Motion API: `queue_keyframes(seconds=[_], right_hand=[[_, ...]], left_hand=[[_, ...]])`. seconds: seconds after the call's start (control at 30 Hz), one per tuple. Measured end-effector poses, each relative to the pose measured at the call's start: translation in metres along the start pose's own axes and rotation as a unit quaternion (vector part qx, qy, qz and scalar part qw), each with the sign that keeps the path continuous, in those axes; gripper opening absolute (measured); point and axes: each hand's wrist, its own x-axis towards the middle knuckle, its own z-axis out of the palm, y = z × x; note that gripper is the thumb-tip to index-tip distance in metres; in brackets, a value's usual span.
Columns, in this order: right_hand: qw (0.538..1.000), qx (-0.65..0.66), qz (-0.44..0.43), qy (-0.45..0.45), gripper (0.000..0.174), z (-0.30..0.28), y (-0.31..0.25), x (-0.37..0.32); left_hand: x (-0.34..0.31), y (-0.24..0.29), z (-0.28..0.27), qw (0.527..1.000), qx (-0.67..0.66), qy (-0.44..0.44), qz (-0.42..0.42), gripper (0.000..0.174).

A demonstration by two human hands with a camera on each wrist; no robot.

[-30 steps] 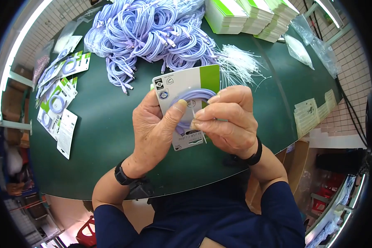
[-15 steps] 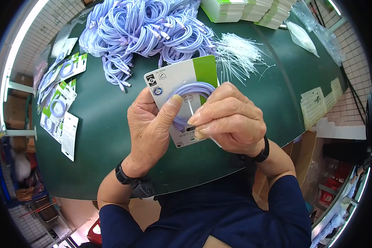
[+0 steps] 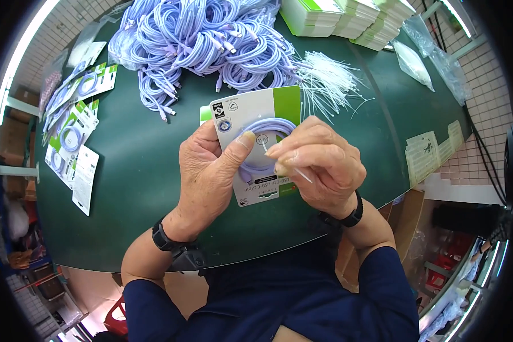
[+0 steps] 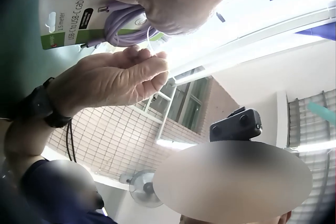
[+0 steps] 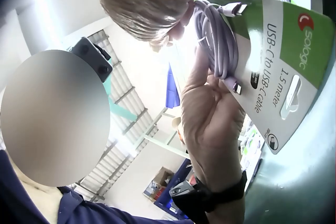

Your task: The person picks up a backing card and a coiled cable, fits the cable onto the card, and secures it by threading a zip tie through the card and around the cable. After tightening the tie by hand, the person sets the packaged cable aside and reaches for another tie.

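My left hand [image 3: 208, 171] grips a white-and-green USB-C cable card [image 3: 256, 102], thumb on the front, fingers behind it. A lavender coiled cable [image 3: 268, 123] lies against the card under that thumb. My right hand [image 3: 328, 165] pinches a thin white tie [image 3: 304, 174] between thumb and fingertips. The tie runs from the middle of the coil, and its tail sticks out past the fingers. In the right wrist view the coil [image 5: 218, 37] shows both plug ends against the printed card [image 5: 294, 40]. The left wrist view shows the right hand [image 4: 121, 77] close below the coil.
A big heap of lavender cables [image 3: 199, 40] lies at the back, with loose white ties [image 3: 330, 80] beside it. Stacks of cards [image 3: 319, 17] stand back right. Carded cables [image 3: 71, 138] overlap at the left. A plastic bag [image 3: 413, 65] lies far right on the green table [image 3: 137, 188].
My right hand has shifted slightly while pinching the tie; the tie's tail has swung from pointing down to pointing right. The left hand keeps its hold on the card.
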Motion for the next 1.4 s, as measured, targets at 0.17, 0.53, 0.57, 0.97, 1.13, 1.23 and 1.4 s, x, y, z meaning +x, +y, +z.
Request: queue_keyframes(seconds=[0.17,0.53,0.57,0.97,1.13,1.23,1.4], right_hand=[[0.982,0.102,0.096,0.127,0.023,0.010,-0.002,-0.006],[0.986,-0.165,-0.031,0.001,0.027,-0.005,0.016,0.007],[0.986,-0.165,-0.030,0.001,0.027,-0.004,0.017,0.007],[0.966,-0.225,-0.092,-0.081,0.038,-0.017,0.001,-0.001],[0.967,-0.220,-0.102,-0.075,0.036,-0.015,-0.004,0.001],[0.969,-0.210,-0.110,-0.067,0.033,-0.015,-0.003,0.001],[0.970,-0.204,-0.113,-0.064,0.031,-0.018,-0.002,0.001]], left_hand=[[-0.004,-0.003,0.006,1.000,0.021,-0.008,-0.022,0.029],[-0.003,-0.013,0.008,1.000,0.011,-0.007,-0.013,0.033],[-0.003,-0.013,0.009,1.000,0.010,-0.007,-0.005,0.033],[-0.006,-0.010,0.010,0.999,0.030,-0.011,0.008,0.032],[-0.007,-0.009,0.012,1.000,0.022,-0.012,0.017,0.032],[-0.008,-0.009,0.012,1.000,0.019,-0.012,0.018,0.032],[-0.009,-0.006,0.011,0.999,0.038,-0.017,0.020,0.033]])
